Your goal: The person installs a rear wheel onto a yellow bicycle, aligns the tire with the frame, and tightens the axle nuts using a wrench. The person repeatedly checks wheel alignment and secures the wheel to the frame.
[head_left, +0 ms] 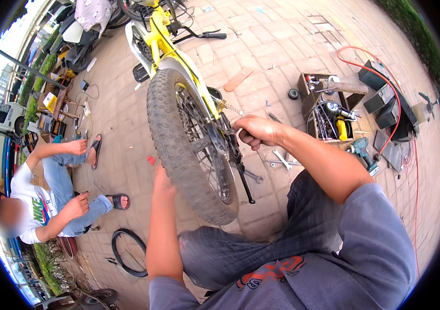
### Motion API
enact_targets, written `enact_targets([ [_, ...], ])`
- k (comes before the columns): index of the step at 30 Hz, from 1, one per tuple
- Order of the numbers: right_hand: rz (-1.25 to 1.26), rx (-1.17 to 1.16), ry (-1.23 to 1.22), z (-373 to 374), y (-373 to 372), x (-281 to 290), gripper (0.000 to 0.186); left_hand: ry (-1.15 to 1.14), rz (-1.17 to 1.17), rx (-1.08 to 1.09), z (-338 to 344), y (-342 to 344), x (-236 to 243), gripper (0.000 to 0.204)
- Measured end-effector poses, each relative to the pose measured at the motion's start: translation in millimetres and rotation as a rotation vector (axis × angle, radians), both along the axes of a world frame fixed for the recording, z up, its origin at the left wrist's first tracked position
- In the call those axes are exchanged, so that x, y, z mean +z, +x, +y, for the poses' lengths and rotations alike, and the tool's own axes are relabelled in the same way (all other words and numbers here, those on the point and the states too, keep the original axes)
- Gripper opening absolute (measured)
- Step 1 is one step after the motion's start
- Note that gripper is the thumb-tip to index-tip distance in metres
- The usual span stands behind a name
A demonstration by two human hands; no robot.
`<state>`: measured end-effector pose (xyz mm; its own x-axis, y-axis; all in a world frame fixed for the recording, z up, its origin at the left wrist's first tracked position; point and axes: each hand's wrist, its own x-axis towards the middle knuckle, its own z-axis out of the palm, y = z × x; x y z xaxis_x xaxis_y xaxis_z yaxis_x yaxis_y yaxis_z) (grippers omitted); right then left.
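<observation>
A yellow bicycle (164, 44) stands in front of me, its fat knobby tire (171, 121) pointing towards my knees. My right hand (256, 132) is at the right side of the wheel's hub, fingers curled in beside the axle and the derailleur parts; what they grip, if anything, is too small to make out. A black kickstand (246, 184) hangs just below that hand. On the tire's left side is my left hand (163, 180), its fingers hidden behind the tire. Wrenches (282, 159) lie on the paving right of the wheel.
A wooden toolbox (310, 101) holds tools, with a cordless drill (364, 155) near it. An orange hose (398, 111) curves past dark boxes (385, 111). At left sits another person (49, 201), both hands raised. A loose black tire (128, 252) lies on the ground.
</observation>
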<state>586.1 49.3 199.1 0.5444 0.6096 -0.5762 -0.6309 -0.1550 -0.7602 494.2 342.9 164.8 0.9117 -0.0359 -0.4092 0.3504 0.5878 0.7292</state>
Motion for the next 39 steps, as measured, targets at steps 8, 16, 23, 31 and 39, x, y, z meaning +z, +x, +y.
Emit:
enact_targets([
  [8,0.046,0.011,0.073,2.4,-0.5,-7.3,0.019,0.252,0.086,0.001,25.2,-0.8,-17.7,0.036],
  [16,-0.06,-0.018,0.059,4.8,1.4,-10.1,0.017,0.219,0.05,0.014,15.4,-13.7,-2.8,0.039],
  [23,-0.093,0.087,0.088,6.0,0.5,-10.9,0.025,0.257,0.109,-0.066,27.5,-5.1,-13.7,0.04],
  [31,-0.16,0.181,-0.022,-7.3,6.1,-4.9,0.034,0.376,-0.018,0.067,30.0,-18.4,42.7,0.059],
  [39,-0.31,0.572,-0.088,-12.7,-3.6,4.5,0.041,0.74,-0.451,-0.015,-83.8,-59.9,131.0,0.093],
])
